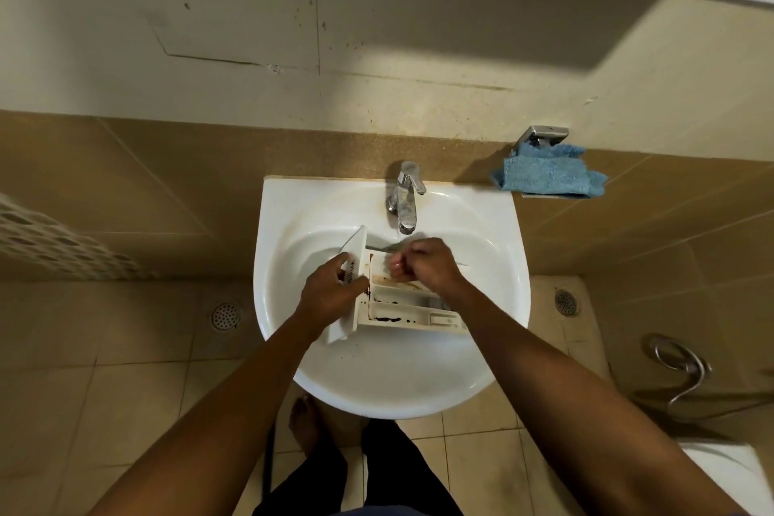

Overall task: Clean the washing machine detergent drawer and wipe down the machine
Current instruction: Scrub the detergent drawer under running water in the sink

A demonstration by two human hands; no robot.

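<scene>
The white detergent drawer (404, 311) sits in the middle of the frame, held over the bowl of the white washbasin (379, 388), with dark brown grime in its compartments. The left hand (331, 292) has its grip clenched round the drawer's front panel. The right hand (428, 264), fingers curled, pinches a thin grey tool (383, 248), too blurred to name, above the rear compartment. Just above stands the chrome tap (404, 197); a blue cloth (548, 173) lies on a holder at the upper right.

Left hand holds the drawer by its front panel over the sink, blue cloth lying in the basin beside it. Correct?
The head view shows the blue cloth resting on the wall holder right of the tap, not in the basin. The left hand does hold the drawer by its front panel over the sink.
</scene>
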